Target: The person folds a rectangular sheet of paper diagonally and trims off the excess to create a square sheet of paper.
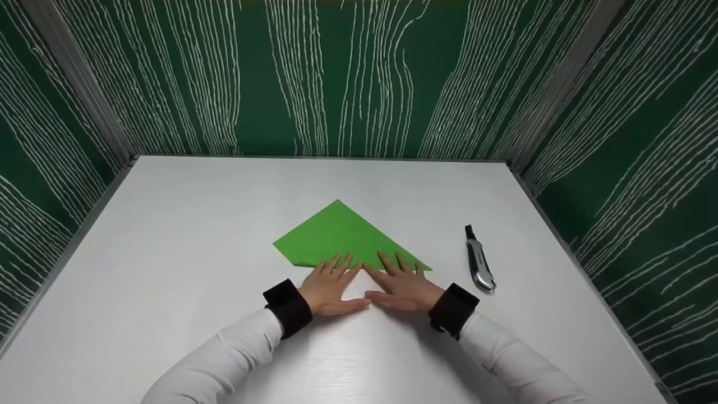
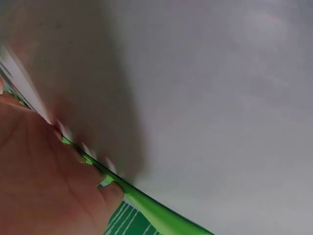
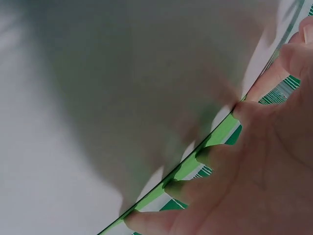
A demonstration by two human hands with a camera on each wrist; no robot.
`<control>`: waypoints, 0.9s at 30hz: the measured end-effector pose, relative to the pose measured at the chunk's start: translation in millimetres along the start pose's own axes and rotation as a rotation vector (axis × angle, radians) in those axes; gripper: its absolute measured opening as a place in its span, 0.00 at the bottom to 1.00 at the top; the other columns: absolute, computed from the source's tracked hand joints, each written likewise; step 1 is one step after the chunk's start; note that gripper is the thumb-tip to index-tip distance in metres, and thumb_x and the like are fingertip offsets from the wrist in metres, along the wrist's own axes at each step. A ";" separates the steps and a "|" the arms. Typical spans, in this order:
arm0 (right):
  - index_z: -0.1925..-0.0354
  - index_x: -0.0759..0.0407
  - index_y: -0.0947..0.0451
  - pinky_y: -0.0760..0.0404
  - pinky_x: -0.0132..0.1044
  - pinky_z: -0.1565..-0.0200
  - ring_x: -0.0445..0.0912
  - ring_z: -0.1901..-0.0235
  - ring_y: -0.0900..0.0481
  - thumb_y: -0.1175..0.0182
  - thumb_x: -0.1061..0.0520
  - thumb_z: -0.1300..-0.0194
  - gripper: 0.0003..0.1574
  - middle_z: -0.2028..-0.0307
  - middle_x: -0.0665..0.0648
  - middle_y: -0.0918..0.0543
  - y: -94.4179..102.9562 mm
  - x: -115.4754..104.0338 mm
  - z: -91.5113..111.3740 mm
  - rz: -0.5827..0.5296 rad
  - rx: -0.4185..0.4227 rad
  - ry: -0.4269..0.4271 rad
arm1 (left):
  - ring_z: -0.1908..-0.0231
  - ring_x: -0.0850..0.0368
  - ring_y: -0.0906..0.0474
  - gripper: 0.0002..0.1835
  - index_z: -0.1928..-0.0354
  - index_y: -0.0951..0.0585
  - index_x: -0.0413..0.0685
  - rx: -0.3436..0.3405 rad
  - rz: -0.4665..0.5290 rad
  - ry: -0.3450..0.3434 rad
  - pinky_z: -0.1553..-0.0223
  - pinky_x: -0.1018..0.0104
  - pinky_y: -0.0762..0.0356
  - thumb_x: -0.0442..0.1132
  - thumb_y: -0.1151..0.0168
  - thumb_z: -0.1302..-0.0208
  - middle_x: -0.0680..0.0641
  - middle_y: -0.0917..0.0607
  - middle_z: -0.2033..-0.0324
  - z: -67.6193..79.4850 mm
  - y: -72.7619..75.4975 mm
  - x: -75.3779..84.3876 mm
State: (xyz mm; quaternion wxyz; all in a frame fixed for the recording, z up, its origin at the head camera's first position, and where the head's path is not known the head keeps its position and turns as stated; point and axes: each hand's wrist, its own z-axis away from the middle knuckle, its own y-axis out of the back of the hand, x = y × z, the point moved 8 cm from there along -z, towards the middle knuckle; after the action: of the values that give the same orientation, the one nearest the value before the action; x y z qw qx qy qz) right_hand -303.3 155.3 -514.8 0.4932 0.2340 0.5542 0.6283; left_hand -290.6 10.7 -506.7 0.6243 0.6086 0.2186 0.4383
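Note:
A folded sheet of green paper (image 1: pixel 336 233) lies on the white table, its peak pointing away from me and its long straight edge nearest me. My left hand (image 1: pixel 332 286) rests with spread fingers on the left half of that near edge. On the right half, my right hand (image 1: pixel 405 286) presses with its fingers spread too. The two index fingertips meet near the middle of the edge, and the thumb tips come together below it. In the left wrist view the paper's edge (image 2: pixel 156 213) bulges a little beyond the little finger. Fingertips touch the green strip (image 3: pixel 183 169) in the right wrist view.
A grey and black utility knife (image 1: pixel 479 261) lies on the table to the right of the paper. Green walls with white wavy lines (image 1: pixel 359 78) enclose the back and sides of the white table (image 1: pixel 168 224). Black bands (image 1: pixel 288 308) circle both wrists.

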 end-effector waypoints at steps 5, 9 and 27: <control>0.18 0.35 0.51 0.56 0.80 0.27 0.71 0.19 0.62 0.58 0.23 0.26 0.46 0.16 0.60 0.58 0.0 -2.3 0.6 -0.004 0.007 0.013 | 0.17 0.41 0.56 0.48 0.18 0.47 0.52 -0.007 0.020 0.000 0.19 0.38 0.54 0.72 0.54 0.29 0.43 0.51 0.17 3.7 -1.2 -7.2; 0.18 0.36 0.50 0.56 0.80 0.28 0.71 0.19 0.61 0.57 0.23 0.26 0.46 0.16 0.60 0.56 1.2 -1.3 0.8 -0.003 0.014 0.014 | 0.17 0.41 0.55 0.48 0.18 0.47 0.52 -0.003 0.012 0.023 0.19 0.37 0.53 0.73 0.53 0.30 0.43 0.50 0.17 8.6 -0.1 -16.3; 0.18 0.36 0.51 0.56 0.81 0.28 0.72 0.19 0.60 0.58 0.24 0.25 0.46 0.16 0.61 0.56 2.7 -0.1 0.5 0.000 0.012 0.016 | 0.17 0.39 0.54 0.51 0.19 0.45 0.42 0.039 0.090 0.114 0.19 0.37 0.53 0.70 0.49 0.30 0.40 0.49 0.18 48.8 10.7 -52.4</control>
State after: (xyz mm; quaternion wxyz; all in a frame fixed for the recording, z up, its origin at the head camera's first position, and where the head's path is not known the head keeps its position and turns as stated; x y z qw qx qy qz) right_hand -303.8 155.7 -512.1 0.4872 0.2321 0.5621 0.6267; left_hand -281.5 -60.9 -502.2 0.5784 0.6039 0.2348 0.4957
